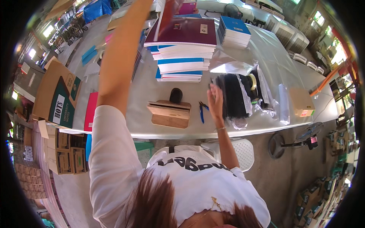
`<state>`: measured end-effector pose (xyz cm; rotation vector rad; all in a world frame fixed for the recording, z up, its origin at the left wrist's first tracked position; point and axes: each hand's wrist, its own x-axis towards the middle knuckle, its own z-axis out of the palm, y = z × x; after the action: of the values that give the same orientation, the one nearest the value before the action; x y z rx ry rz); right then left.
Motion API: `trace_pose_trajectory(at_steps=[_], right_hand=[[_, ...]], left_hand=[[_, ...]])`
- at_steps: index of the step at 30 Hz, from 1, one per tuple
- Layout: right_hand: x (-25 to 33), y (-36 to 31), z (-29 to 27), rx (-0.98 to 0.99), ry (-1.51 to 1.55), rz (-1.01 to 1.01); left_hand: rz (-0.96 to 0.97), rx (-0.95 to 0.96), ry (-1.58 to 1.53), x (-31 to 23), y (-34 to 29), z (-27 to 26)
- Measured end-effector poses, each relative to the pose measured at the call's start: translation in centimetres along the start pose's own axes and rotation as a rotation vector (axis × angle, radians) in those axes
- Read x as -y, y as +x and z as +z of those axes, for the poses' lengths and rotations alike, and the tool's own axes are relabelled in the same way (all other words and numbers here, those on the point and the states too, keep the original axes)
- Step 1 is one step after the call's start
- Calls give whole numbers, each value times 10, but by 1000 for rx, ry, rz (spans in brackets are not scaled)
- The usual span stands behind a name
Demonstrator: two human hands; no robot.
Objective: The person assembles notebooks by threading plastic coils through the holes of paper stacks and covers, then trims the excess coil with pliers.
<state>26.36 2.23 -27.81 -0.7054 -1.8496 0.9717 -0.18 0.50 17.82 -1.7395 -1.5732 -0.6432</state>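
Note:
My left arm (119, 68) stretches up across the table and leaves the picture at the top edge, so its hand is out of sight. Close to where it leaves, a blurred maroon notebook (167, 17) tilts above a tall notebook stack (182, 62) topped by a maroon cover (190, 32). My right hand (216, 100) has its fingers stretched out and holds nothing visible. It hovers at or just beside a bundle of black spiral binding coils (235, 95); contact cannot be made out. Left of this hand lie blue-handled pliers (202, 113) and a slotted wooden block (169, 114) with a black rounded object (175, 95) behind it.
A stack of blue notebooks (234, 32) stands at the back right. Clear plastic wrap (234, 62) and a roll of tape (251, 81) lie by the coils. Cardboard boxes sit at the right (301, 102) and left (57, 95). A white chair (239, 150) stands at the near edge.

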Motion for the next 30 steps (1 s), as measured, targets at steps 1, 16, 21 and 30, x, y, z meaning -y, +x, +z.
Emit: trace_pose_trajectory(at_steps=[1, 16, 21, 30], right_hand=[[21, 18, -4, 9, 158, 28], [88, -15, -25, 44, 1260, 321], [27, -68, -20, -154, 1097, 502], [-22, -108, -10, -140, 1011, 499]], left_hand=[[56, -111, 4, -8, -4, -28], [-299, 274, -883, -144, -219, -12], [-430, 274, -1217, -153, -312, 50], [-528, 154, -1427, -157, -365, 82]])
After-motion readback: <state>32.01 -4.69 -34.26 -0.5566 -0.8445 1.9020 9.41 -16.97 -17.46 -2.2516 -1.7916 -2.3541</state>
